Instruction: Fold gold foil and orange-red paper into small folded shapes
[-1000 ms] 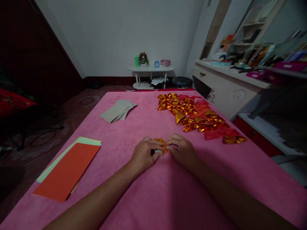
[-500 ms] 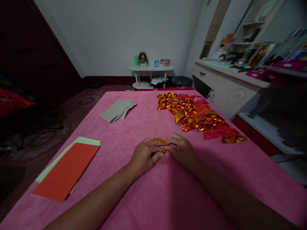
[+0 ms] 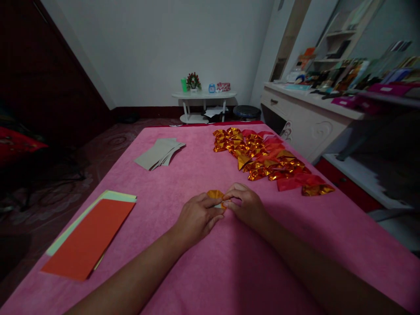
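Note:
A small piece of gold folded paper (image 3: 215, 194), with a pale grey side partly showing, sits low over the pink cloth between my hands. My left hand (image 3: 197, 215) closes on its left part, thumb below and fingers over it. At its right edge, my right hand (image 3: 246, 204) pinches the paper between thumb and fingertips. The fingers hide much of its shape. Beyond my right hand lies a group of shiny gold and red folded paper pieces (image 3: 252, 151), set close together.
Grey paper sheets (image 3: 159, 153) lie fanned out at the far left of the pink cloth (image 3: 183, 170). Nearer, an orange sheet (image 3: 93, 238) rests on pale green and yellow ones. A small white table (image 3: 203, 95) stands by the wall, a cluttered dresser (image 3: 305, 111) at right.
My left fingers have shifted and flattened slightly over the gold paper, baring more of its gold and pale sides. My right hand keeps its pinch. The whole view has moved slightly.

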`<state>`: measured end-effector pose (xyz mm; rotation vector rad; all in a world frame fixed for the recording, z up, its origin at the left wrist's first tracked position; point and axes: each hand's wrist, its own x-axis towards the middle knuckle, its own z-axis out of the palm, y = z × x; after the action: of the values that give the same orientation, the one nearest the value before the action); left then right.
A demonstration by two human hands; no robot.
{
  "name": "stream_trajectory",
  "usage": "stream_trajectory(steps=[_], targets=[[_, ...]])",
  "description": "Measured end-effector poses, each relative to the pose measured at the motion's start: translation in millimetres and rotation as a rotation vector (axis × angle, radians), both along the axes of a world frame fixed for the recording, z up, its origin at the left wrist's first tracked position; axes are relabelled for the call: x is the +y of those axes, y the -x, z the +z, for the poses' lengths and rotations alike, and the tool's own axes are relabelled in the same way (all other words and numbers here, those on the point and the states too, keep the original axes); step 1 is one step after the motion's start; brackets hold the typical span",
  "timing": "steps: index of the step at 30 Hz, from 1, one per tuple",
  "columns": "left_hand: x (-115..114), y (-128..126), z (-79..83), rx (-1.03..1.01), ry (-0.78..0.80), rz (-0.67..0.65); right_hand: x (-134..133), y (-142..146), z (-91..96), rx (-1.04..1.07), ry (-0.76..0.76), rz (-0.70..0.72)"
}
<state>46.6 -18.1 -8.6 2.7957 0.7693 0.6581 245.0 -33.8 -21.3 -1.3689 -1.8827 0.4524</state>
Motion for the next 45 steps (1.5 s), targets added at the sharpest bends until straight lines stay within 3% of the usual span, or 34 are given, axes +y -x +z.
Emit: stream_trajectory(steps=[22, 25, 31, 33, 37, 45], targets=[[-2, -6, -0.8, -0.004, 0.009, 0.053, 0, -4, -1.9, 0.035, -0.048, 0.061], [1, -3, -1.4, -0.078, 0.073, 0.014, -2, -3, 1.0, -0.053, -0.079, 0.066], [9, 10, 3.1, -0.374, 0.405, -0.037, -13, 0, 12.0, -0.317, -0.100, 0.088], [12, 15, 4.6, -0.479, 0.446, -0.029, -16, 1, 14.0, -0.360, -0.101, 0.083], [16, 28, 5.6, -0.475, 0.393, 0.025, -20, 2, 15.6, -0.378, -0.096, 0.069], [28, 45, -1.7, -0.136, 0.080, -0.023, -20, 3, 18.2, -0.352, -0.071, 0.062]])
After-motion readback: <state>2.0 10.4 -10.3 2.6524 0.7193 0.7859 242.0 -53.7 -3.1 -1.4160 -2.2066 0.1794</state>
